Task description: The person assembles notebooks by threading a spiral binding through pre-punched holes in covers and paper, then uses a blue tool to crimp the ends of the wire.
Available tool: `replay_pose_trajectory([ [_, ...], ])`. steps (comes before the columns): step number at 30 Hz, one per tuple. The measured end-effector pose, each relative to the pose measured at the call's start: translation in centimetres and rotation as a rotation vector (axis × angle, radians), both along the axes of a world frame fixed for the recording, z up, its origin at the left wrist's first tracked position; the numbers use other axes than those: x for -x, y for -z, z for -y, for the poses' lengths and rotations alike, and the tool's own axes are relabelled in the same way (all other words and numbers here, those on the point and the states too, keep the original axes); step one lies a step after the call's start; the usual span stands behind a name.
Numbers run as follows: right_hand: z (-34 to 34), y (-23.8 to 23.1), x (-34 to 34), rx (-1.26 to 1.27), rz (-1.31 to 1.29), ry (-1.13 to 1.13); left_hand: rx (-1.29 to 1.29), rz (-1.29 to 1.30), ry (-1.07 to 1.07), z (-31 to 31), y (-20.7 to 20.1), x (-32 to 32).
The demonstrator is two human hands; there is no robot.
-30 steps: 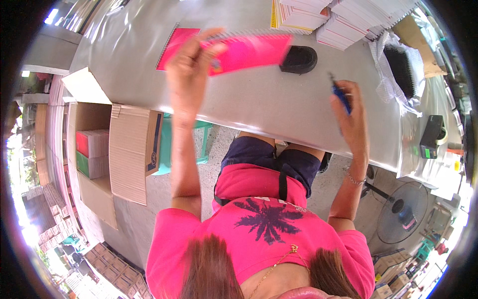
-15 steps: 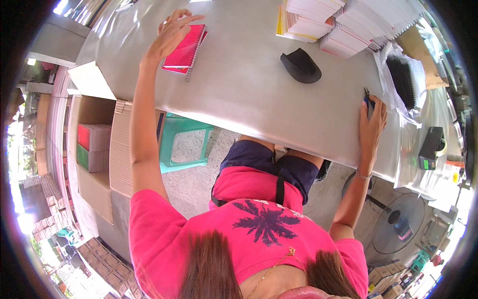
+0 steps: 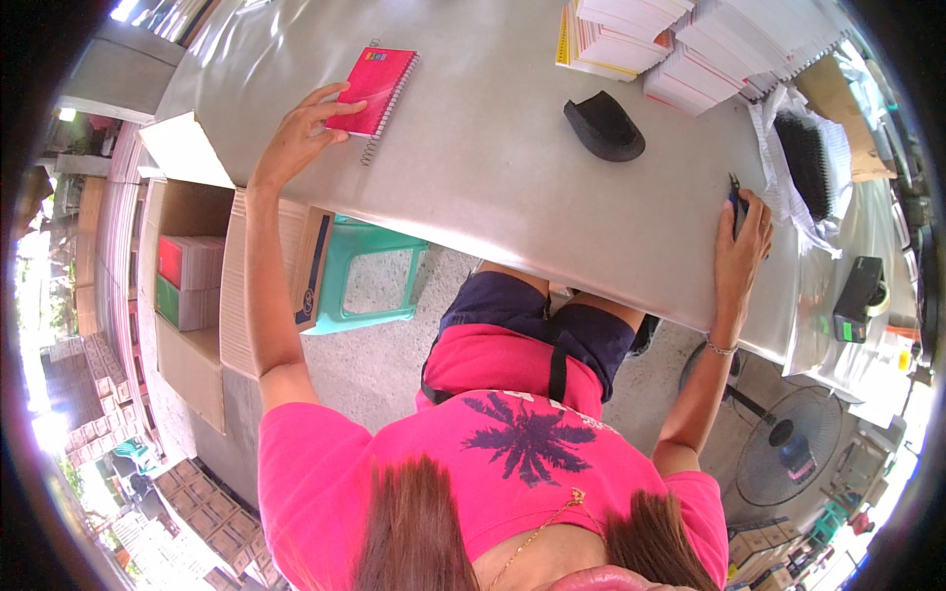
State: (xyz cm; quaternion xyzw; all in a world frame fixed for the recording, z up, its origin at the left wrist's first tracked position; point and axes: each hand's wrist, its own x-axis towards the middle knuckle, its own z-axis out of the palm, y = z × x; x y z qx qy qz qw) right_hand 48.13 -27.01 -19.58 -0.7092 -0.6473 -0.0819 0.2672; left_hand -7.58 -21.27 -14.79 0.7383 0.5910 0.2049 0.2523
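My left hand [image 3: 301, 133] is at the left edge of a small red spiral notebook [image 3: 379, 89], fingers apart, their tips over its cover. Part of another wire coil shows below the notebook's lower corner, so a second notebook seems to lie under it. On the right, my right hand [image 3: 744, 236] rests on the table with its fingers wrapped round dark-handled pliers [image 3: 735, 189]. The plier jaws point away from me. A black curved, cup-like piece [image 3: 603, 126] lies on the table between my hands.
Stacks of white-paged books [image 3: 680, 64] stand at the table's far right. Black wire coils [image 3: 803, 163] sit in white wrapping beside them. A tape dispenser [image 3: 855, 298] is at the right. Left of the table [image 3: 473, 177] stands an open carton [image 3: 187, 369]; a green stool [image 3: 367, 320] is beneath.
My left hand has moved nearer, from the notebook's far corner down to its left edge. The notebook's cover now shows more fully. My right hand keeps its hold on the pliers.
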Motion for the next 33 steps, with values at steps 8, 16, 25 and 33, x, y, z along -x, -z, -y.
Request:
replay_pose_trajectory([
  [8,-0.2,0.3,-0.3,-0.027,0.008,-0.029,-0.103,-0.041,0.029,0.8,0.3,-0.2],
  [16,-3.6,-4.8,-2.7,-0.205,-0.147,-0.175,-0.205,-0.055,0.032,1.1,1.3,-1.0],
  [25,-13.7,-20.1,-8.3,-0.386,-0.673,-0.442,-0.287,-0.126,0.032,0.6,2.4,-1.1],
  [33,-16.7,-20.9,-7.7,-0.459,0.473,-0.329,-0.376,-0.304,-0.002,1.8,-1.6,-3.6],
])
